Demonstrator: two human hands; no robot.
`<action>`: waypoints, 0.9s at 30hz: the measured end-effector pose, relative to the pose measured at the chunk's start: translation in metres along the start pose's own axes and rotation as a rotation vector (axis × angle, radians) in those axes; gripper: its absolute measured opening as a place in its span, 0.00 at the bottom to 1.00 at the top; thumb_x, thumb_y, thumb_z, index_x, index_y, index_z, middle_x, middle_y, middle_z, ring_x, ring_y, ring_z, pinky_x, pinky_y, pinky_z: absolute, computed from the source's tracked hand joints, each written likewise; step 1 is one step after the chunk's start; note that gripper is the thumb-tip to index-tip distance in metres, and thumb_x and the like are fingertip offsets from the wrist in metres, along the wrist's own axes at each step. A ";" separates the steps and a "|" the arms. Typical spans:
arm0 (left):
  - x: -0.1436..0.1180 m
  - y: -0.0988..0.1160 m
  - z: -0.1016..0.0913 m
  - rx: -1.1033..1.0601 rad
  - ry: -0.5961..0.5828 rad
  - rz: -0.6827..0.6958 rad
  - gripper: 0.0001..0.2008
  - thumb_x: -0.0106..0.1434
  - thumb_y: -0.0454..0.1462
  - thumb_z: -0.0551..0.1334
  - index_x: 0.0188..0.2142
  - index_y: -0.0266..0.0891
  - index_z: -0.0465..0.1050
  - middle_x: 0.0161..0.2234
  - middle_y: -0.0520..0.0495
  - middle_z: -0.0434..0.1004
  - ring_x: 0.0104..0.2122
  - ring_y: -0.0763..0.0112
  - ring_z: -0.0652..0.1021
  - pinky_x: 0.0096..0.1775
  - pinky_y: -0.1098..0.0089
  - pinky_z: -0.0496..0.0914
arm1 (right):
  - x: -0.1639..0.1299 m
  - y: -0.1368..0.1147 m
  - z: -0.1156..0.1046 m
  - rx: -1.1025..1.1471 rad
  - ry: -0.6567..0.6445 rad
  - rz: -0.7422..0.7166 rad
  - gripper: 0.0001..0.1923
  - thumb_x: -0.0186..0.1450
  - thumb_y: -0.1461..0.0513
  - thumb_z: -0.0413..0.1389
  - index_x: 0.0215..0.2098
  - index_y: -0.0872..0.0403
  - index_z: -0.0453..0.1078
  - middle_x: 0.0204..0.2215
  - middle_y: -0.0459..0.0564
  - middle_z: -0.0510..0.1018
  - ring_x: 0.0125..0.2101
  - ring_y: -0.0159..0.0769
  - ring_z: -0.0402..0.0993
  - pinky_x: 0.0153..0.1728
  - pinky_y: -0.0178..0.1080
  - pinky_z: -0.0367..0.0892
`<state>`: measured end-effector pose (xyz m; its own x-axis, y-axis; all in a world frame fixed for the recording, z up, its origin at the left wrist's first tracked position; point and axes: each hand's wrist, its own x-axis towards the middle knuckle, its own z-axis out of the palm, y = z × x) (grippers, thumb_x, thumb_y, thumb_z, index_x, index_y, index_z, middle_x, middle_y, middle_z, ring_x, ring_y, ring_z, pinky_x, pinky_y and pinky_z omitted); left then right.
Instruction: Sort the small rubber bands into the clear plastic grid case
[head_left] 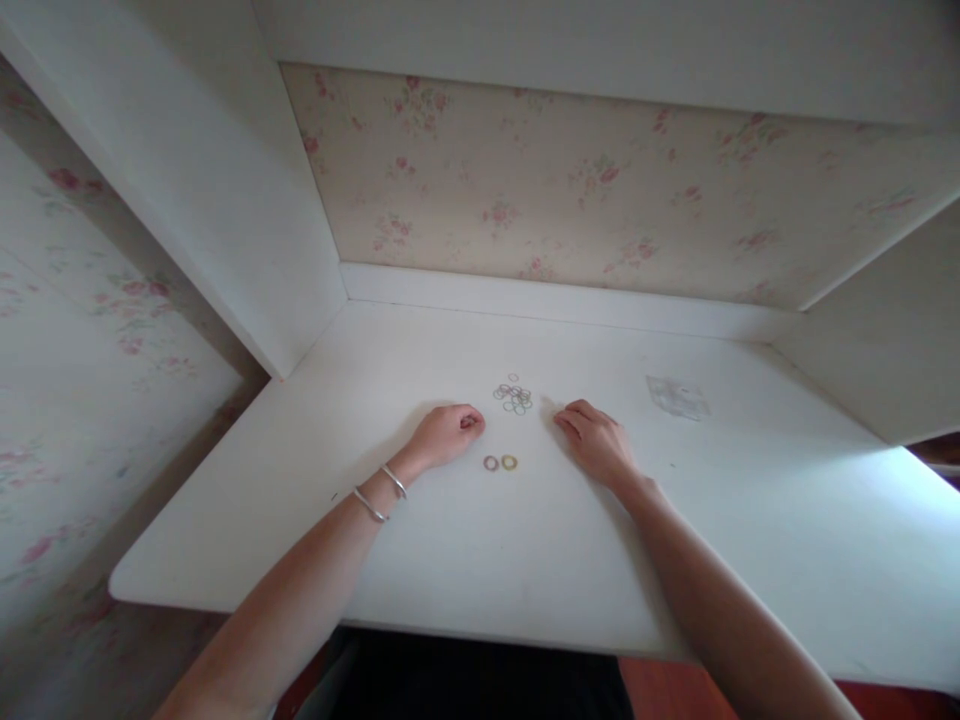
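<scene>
head view:
left hand [448,434]: rested on the worktop [465,560], fingers curled in loosely; whether it gripped anything, cannot tell. Two bangles [381,494] on the wrist.
right hand [596,440]: lay flat on the worktop, palm down, fingers spread slack, holding nothing.
ring pile [514,396]: small heap of thin loops in mixed pale colours, overlapping, too small to count.
ring pair [500,463]: one pinkish, one yellow, lying flat, side by side, just touching.
position: pile sat between the fingertips of both hands, slightly beyond them; pair lay between the hands, nearer the person, close to the left hand.
</scene>
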<state>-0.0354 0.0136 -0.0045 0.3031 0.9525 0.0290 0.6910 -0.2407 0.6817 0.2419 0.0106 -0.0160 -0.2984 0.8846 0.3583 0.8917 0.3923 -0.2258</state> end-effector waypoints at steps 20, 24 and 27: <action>0.000 -0.003 0.002 -0.007 0.008 0.043 0.13 0.61 0.42 0.55 0.37 0.40 0.76 0.36 0.48 0.80 0.35 0.69 0.77 0.36 0.72 0.67 | -0.031 -0.069 0.002 0.111 -0.034 -0.367 0.12 0.68 0.63 0.48 0.42 0.51 0.72 0.36 0.51 0.75 0.32 0.33 0.69 0.36 0.37 0.63; 0.001 -0.003 0.002 -0.004 0.002 0.030 0.13 0.60 0.42 0.56 0.37 0.40 0.76 0.36 0.48 0.80 0.35 0.69 0.77 0.37 0.72 0.68 | -0.032 -0.071 0.002 0.116 -0.030 -0.394 0.11 0.67 0.65 0.49 0.42 0.52 0.72 0.34 0.50 0.75 0.31 0.32 0.69 0.36 0.36 0.63; 0.001 -0.004 0.003 -0.020 0.003 0.028 0.13 0.60 0.42 0.56 0.37 0.40 0.76 0.37 0.49 0.80 0.36 0.69 0.77 0.38 0.73 0.68 | -0.032 -0.070 0.001 0.151 0.011 -0.363 0.11 0.67 0.64 0.49 0.40 0.52 0.73 0.34 0.49 0.75 0.31 0.31 0.70 0.36 0.36 0.64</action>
<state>-0.0363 0.0146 -0.0095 0.3202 0.9460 0.0507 0.6687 -0.2636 0.6953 0.1883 -0.0450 -0.0126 -0.5807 0.6790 0.4492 0.6686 0.7125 -0.2127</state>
